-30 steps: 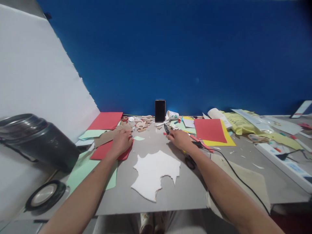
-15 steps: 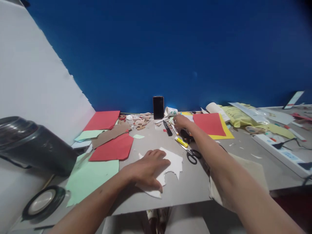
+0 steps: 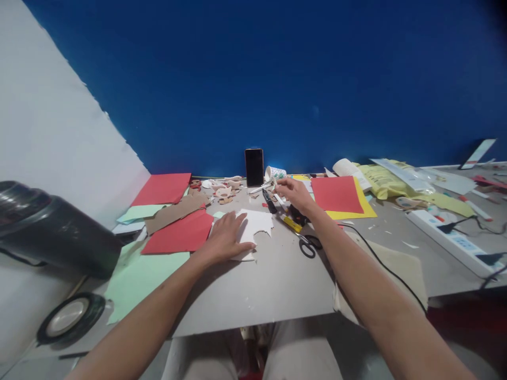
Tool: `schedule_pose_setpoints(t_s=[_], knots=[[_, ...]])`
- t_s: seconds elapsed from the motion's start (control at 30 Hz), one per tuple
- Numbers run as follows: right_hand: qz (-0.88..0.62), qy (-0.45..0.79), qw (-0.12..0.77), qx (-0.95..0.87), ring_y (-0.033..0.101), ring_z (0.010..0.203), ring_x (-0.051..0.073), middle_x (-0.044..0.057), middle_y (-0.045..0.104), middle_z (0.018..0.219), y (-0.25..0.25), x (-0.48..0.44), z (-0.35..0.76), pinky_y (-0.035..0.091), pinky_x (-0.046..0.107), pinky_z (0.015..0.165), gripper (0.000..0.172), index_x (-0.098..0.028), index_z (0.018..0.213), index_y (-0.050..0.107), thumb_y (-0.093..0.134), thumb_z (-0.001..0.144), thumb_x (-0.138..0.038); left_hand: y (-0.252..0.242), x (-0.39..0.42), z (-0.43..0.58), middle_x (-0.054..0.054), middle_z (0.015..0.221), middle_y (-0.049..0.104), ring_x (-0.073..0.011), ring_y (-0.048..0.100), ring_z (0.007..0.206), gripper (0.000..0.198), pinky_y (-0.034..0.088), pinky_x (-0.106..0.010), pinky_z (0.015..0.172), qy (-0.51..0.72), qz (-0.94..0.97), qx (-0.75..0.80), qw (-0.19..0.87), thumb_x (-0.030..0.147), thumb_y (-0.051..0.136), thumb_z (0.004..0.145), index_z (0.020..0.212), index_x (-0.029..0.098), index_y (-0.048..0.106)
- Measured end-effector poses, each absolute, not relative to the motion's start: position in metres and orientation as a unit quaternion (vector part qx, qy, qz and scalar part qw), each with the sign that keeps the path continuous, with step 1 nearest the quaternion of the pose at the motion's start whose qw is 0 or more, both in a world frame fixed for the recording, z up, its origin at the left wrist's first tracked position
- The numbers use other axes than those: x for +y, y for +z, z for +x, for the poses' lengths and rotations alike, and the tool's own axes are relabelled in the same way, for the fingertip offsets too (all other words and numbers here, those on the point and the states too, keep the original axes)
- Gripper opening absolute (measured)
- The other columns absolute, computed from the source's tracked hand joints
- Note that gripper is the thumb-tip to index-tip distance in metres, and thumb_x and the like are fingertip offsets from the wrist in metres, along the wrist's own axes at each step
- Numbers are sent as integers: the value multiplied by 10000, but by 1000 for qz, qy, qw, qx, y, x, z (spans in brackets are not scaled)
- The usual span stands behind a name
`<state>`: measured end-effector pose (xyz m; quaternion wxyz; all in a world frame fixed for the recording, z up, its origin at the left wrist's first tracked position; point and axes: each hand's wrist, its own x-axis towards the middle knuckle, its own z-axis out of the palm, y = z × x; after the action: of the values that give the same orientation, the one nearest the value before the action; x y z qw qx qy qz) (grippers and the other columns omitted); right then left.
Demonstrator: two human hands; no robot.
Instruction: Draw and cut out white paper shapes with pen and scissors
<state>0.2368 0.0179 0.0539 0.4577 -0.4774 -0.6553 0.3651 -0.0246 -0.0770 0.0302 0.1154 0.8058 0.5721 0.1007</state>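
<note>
My left hand [image 3: 224, 238] lies flat with fingers spread on a torn white paper cut-out [image 3: 255, 224] in the middle of the grey table [image 3: 261, 279]. My right hand [image 3: 293, 193] is further back, fingers pinched round a thin white pen-like stick [image 3: 277, 196]. Just below that hand lie a black marker [image 3: 268, 202], a yellow glue stick [image 3: 291, 224] and black-handled scissors [image 3: 307, 245].
Red sheets [image 3: 180, 235] and green paper [image 3: 138, 274] lie left, with a black cylinder [image 3: 47, 227] and tape roll [image 3: 69, 319]. A phone [image 3: 254, 167] and paper cup [image 3: 274, 172] stand at the blue wall. Red and yellow sheets [image 3: 338, 196], a power strip [image 3: 455, 241] and cable lie right.
My left hand left the red sheet, landed on the white cut-out and slid it away from me. My right hand reached toward the cup and picked up the white stick.
</note>
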Motion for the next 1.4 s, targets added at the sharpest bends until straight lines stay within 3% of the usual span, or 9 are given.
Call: schedule_pose_setpoints(t_s=[0.2, 0.37, 0.53, 0.7, 0.83, 0.93, 1.07, 1.2, 1.4], knots=[[-488, 425, 501, -575, 582, 709, 142, 71, 758, 894, 46, 33, 250, 415, 233, 567, 402, -167, 947, 705, 688, 778, -532, 26, -77, -13, -216, 1353, 571, -438, 485, 1279, 975, 347, -567, 1085, 93, 791, 602, 55, 662, 672, 753, 1546, 166, 395], [-491, 392, 475, -616, 613, 734, 167, 69, 763, 878, 41, 29, 242, 453, 267, 610, 415, -171, 991, 720, 707, 771, -522, 26, -72, -17, -193, 1329, 531, -402, 532, 1228, 980, 457, -509, 982, 176, 733, 648, 113, 540, 734, 737, 1567, 199, 343], [-475, 448, 459, -603, 630, 779, 172, 79, 755, 902, 43, 25, 237, 438, 266, 624, 435, -166, 993, 716, 739, 732, -513, 32, -69, -26, -154, 1420, 504, -312, 593, 1195, 831, 513, -438, 952, 329, 671, 636, 191, 324, 735, 742, 1509, 256, 423], [-413, 535, 478, -561, 636, 804, 164, 57, 724, 895, 50, 18, 236, 445, 263, 659, 499, -170, 1037, 720, 743, 733, -564, 38, -69, -33, -131, 1249, 683, -285, 656, 1096, 524, 533, -447, 948, 393, 662, 602, 213, 254, 647, 799, 1318, 208, 600], [-410, 427, 440, -676, 653, 916, 209, 79, 740, 1031, 55, 3, 219, 490, 322, 764, 471, -176, 1149, 730, 749, 782, -471, 42, -70, -35, -101, 1108, 745, -255, 688, 989, 377, 559, -403, 871, 395, 653, 605, 228, 238, 618, 789, 1160, 194, 676], [-368, 289, 403, -786, 639, 982, 230, 86, 731, 1147, 52, -10, 197, 497, 370, 854, 393, -206, 1198, 726, 716, 834, -353, 47, -71, -35, -84, 1091, 746, -239, 687, 951, 394, 560, -370, 821, 386, 659, 603, 230, 260, 624, 774, 1158, 193, 678], [-331, 128, 350, -867, 582, 1102, 291, 109, 710, 1154, 41, -18, 179, 446, 469, 997, 383, -238, 1213, 734, 750, 837, -303, 52, -72, -34, -69, 1026, 753, -223, 686, 885, 393, 553, -358, 803, 391, 659, 600, 230, 247, 590, 780, 1159, 189, 677], [-327, 94, 307, -889, 549, 1195, 311, 138, 641, 1295, 34, -17, 181, 440, 479, 1029, 407, -242, 1241, 733, 771, 846, -331, 54, -72, -33, -74, 1034, 766, -238, 694, 944, 293, 542, -379, 869, 410, 658, 582, 246, 296, 534, 845, 1066, 190, 695], [-333, 152, 272, -890, 611, 1137, 291, 111, 709, 1197, 35, -19, 181, 468, 460, 995, 473, -260, 1326, 684, 752, 867, -354, 55, -73, -32, -63, 977, 755, -235, 678, 900, 284, 527, -367, 831, 399, 657, 585, 260, 380, 574, 845, 1018, 187, 690]])
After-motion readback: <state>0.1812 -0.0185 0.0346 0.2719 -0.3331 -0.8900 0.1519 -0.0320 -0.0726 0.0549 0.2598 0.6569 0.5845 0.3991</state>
